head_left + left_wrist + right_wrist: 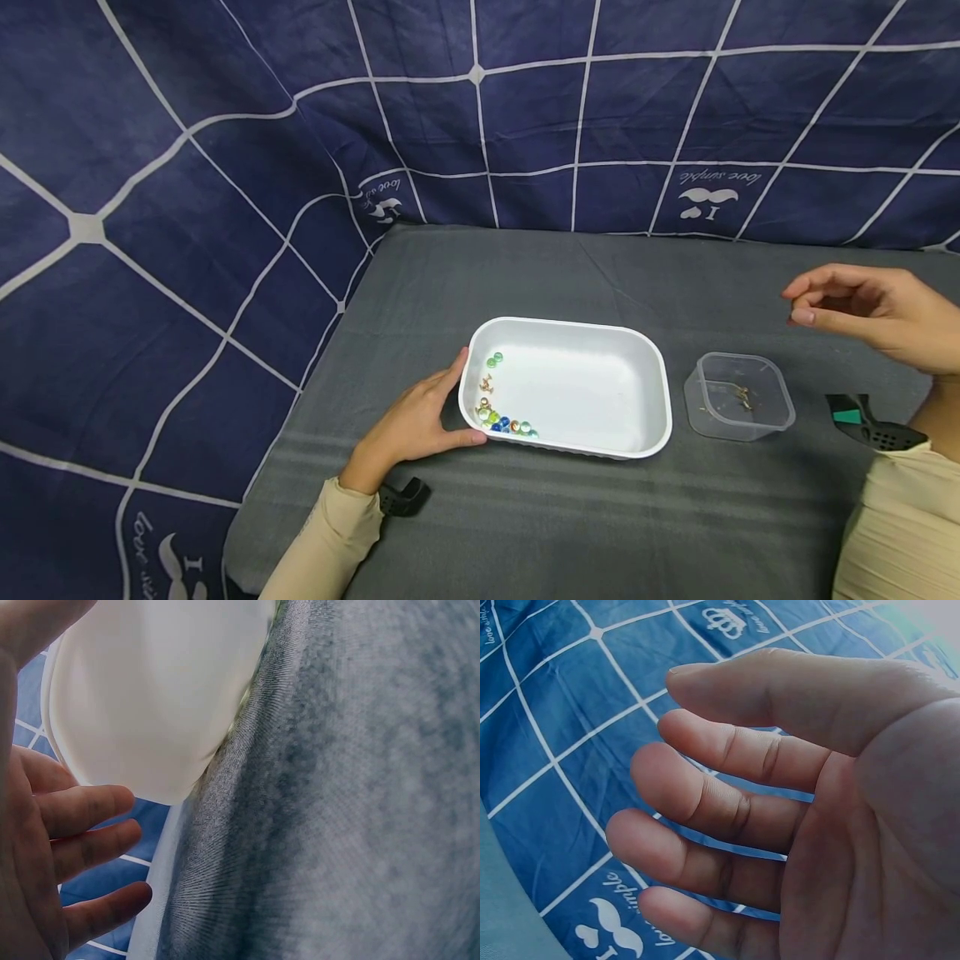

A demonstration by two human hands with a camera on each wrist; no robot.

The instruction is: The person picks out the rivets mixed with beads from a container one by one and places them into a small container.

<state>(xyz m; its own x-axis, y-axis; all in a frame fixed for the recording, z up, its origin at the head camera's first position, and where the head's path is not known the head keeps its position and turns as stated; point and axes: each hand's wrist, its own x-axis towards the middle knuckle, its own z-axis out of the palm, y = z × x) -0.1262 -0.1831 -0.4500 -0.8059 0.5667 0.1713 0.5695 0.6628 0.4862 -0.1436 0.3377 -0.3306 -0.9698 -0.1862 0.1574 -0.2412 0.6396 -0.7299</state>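
Observation:
A white rectangular tray (570,383) lies on the grey cloth. My left hand (420,421) rests against its left end, thumb at the front corner and fingers along the side. In the left wrist view, that hand (67,847) has its fingers spread by the tray's outer wall (157,697). Glass marbles (504,423) and small gold-coloured pieces (486,384) lie along the tray's left side and front corner. My right hand (877,312) is raised above the surface, beyond and right of a clear plastic box (738,360). Its fingers (682,787) are loosely bent, with nothing visible between them.
A few gold-coloured pieces (743,397) lie inside the clear box, which stands just right of the tray. Grey cloth (495,275) covers the table. A dark blue checked curtain (540,117) hangs behind and along the left.

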